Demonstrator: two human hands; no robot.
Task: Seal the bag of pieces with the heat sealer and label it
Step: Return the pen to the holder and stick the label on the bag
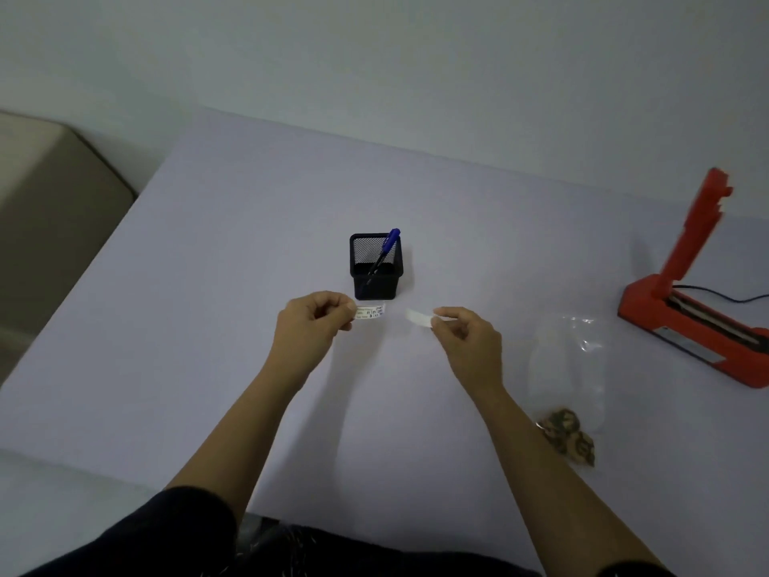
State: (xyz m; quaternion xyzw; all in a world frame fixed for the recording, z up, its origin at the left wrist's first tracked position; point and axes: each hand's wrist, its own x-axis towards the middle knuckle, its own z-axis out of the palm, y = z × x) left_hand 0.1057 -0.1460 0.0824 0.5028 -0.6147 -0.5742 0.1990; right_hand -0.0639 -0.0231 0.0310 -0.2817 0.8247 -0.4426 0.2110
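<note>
Both hands hover just before the pen cup (376, 266): my left hand (310, 322) pinches the written label (370, 312), text too blurred to read; my right hand (468, 339) pinches blank backing (418, 317). Right of the cup lie the bag (570, 360) and heat sealer (649, 301).

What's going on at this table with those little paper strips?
A person's left hand pinches a small white paper label with writing, while the right hand pinches a blank white strip. The clear plastic bag of brown pieces lies on the pale table to the right, no label visible on it. Beyond it stands the red heat sealer, arm raised. A blue pen leans in a black mesh holder.
</note>
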